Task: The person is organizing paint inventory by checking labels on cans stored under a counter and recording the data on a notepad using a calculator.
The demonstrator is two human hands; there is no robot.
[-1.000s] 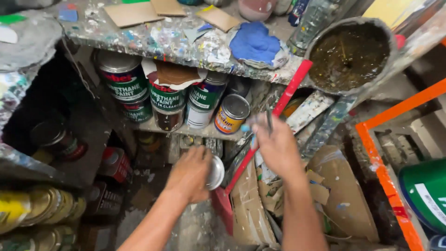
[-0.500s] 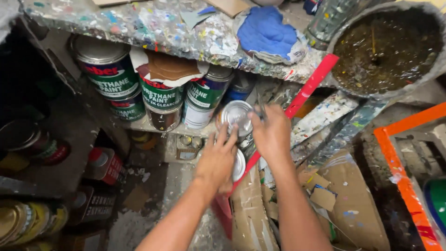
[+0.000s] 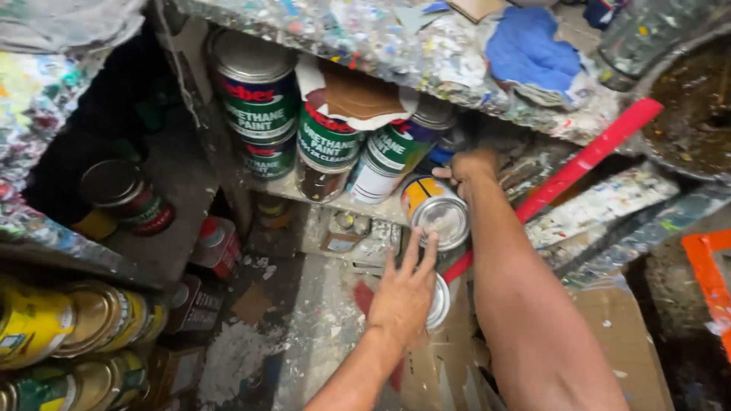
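A yellow tin (image 3: 435,214) with a silver lid is tipped forward at the edge of the lower shelf (image 3: 327,199), its lid facing me. My right hand (image 3: 472,166) reaches past it and curls around its rear; the fingers are mostly hidden. My left hand (image 3: 406,293) is spread below the tin, fingertips up against the lid's lower rim. A small round silver-topped can (image 3: 440,304) shows just beside that hand's palm. A red stick (image 3: 586,160) slants behind my right forearm.
Green and blue paint cans (image 3: 255,95) crowd the shelf, one topped with torn brown paper (image 3: 358,95). Above lies a paint-spattered bench (image 3: 365,34) with a blue rag (image 3: 529,49). Gold-lidded cans (image 3: 84,320) lie lower left, cardboard (image 3: 609,335) lower right, an orange frame (image 3: 712,274) far right.
My view swung left and closer. My right hand pushed deeper onto the shelf, behind the yellow tin, which now tips lid-first toward me. My left hand stays spread under it.
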